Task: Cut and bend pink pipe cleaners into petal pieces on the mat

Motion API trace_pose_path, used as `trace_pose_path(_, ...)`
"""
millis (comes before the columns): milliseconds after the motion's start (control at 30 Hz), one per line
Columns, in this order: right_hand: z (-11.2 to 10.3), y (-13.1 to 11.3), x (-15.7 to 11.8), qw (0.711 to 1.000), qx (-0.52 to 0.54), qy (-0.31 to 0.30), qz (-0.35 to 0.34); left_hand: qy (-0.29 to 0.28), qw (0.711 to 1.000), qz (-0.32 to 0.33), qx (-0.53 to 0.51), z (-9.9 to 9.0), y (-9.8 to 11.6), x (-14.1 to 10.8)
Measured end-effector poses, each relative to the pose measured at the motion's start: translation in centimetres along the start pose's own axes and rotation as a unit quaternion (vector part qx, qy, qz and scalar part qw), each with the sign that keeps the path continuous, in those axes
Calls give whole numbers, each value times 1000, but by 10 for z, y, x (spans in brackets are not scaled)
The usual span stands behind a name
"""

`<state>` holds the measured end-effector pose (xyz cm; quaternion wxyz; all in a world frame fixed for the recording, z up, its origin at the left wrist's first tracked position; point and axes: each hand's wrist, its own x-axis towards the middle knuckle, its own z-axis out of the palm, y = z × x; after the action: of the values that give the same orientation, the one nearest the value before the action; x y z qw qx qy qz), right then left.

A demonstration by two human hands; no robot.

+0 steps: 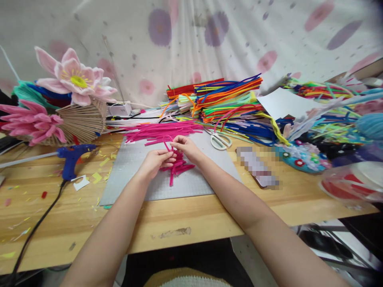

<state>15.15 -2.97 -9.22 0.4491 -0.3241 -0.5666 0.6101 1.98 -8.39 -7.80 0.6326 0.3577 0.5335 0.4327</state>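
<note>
Both hands meet over the grey cutting mat (pixel 125 179). A magenta pipe cleaner (pixel 166 138) is bent into a narrow loop that rises between them. My left hand (pixel 157 162) pinches its lower part with closed fingers. My right hand (pixel 184 146) is closed on the same pipe cleaner, just right of the loop. Under the hands lies a small heap of folded magenta pieces (pixel 179 167), partly hidden by the fingers. Long magenta pipe cleaners (pixel 161 130) lie in a bundle across the back of the mat.
White-handled scissors (pixel 220 140) rest at the mat's back right. A blue glue gun (pixel 71 159) stands at left with its cord trailing forward. Pink fuzzy flowers (pixel 76 77) are behind it. Colourful pipe cleaner bundles (pixel 227 95) line the back; a blurred-out phone-like object (pixel 257 167) lies right.
</note>
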Motion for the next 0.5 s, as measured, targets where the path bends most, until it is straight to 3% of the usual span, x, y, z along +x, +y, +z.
trace_pose_path(133, -1, 5, 0, 999, 33, -20, 18, -18, 1000, 2, -1, -1, -1, 1)
trace_pose_path(333, -5, 4, 1, 980, 167, -75, 72, -74, 996, -22, -32, -3, 1, -2)
trace_pose_path(500, -12, 2, 3, 969, 194, -109, 109, -111, 992, -46, -23, -1, 0, -4)
